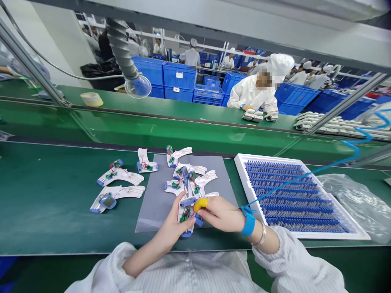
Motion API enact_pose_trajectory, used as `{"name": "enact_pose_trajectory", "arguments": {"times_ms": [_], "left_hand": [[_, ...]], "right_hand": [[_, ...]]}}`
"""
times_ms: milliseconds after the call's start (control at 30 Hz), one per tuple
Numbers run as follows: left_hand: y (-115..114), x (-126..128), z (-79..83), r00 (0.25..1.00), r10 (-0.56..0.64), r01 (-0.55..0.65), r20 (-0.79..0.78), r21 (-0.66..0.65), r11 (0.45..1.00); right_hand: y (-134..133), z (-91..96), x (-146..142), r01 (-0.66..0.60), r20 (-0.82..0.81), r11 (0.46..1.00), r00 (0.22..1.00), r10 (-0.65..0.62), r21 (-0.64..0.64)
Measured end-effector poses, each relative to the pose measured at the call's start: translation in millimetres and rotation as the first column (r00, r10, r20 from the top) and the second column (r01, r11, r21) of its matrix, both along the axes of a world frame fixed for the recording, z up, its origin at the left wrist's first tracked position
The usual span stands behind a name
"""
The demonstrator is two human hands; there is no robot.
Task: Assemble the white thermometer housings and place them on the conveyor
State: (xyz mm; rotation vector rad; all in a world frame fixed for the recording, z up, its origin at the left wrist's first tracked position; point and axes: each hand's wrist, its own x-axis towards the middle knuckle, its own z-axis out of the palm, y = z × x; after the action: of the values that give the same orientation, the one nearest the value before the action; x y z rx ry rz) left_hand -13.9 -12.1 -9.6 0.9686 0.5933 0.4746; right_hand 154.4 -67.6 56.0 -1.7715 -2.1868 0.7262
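Left hand clasps white pistol-shaped housing above gray mat; right hand, yellow finger cot on, at its wiring, pinch unclear. Similar housings beyond; tray of blue parts right; white-capped worker across.

This is a factory hall: workers wear white coats and caps, a long green bench runs across, and big blue boxes stand in stacks.

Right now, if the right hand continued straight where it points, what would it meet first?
Most likely the open white housing held by the left hand; the right hand is close against it, though exact contact is unclear.
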Motion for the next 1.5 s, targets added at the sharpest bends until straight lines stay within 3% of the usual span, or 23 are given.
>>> {"name": "enact_pose_trajectory", "arguments": {"times_ms": [167, 267, 333, 500, 767, 1233, 1367, 1500], "left_hand": [[2.7, -1.5, -1.6, 0.999, 0.038, -0.037, -0.024, 0.05, 0.998], [4.0, 0.5, -0.8, 0.993, 0.118, -0.118, -0.025, 0.002, 0.993], [4.5, 2.9, 0.7, 0.983, 0.183, -0.184, -0.028, -0.058, 0.981], [3.9, 7.1, 3.0, 0.968, 0.252, -0.252, -0.015, -0.15, 0.956], [4.2, 3.6, -2.7, 0.968, 0.252, -0.249, 0.01, -0.133, 0.959], [3.9, 3.8, -16.4, 0.97, 0.241, -0.241, -0.025, 0.007, 0.97], [3.2, 3.8, -15.0, 0.972, 0.233, -0.233, -0.014, -0.006, 0.973], [3.1, 5.0, -11.7, 0.972, 0.236, -0.235, 0.005, -0.08, 0.969]], "right_hand": [[0.4, -3.4, -3.4, 0.072, -0.042, 0.996, 0.997, -0.07, 0.045], [-2.7, -9.5, -10.0, 0.233, -0.099, 0.969, 0.969, -0.225, 0.079], [-5.1, -15.1, -15.3, 0.285, -0.017, 0.947, 0.958, -0.285, 0.147], [-4.9, -24.8, -21.8, 0.193, 0.212, 0.938, 0.942, -0.259, 0.288], [4.6, -23.4, -17.5, 0.135, 0.221, 0.955, 0.955, -0.196, 0.265], [12.5, -19.2, -21.1, 0.148, 0.352, 0.962, 0.909, -0.224, 0.231], [11.0, -22.9, -21.2, 0.16, 0.332, 0.959, 0.914, -0.234, 0.235], [7.9, -29.3, -19.9, 0.121, 0.298, 0.934, 0.927, -0.228, 0.336]]}}
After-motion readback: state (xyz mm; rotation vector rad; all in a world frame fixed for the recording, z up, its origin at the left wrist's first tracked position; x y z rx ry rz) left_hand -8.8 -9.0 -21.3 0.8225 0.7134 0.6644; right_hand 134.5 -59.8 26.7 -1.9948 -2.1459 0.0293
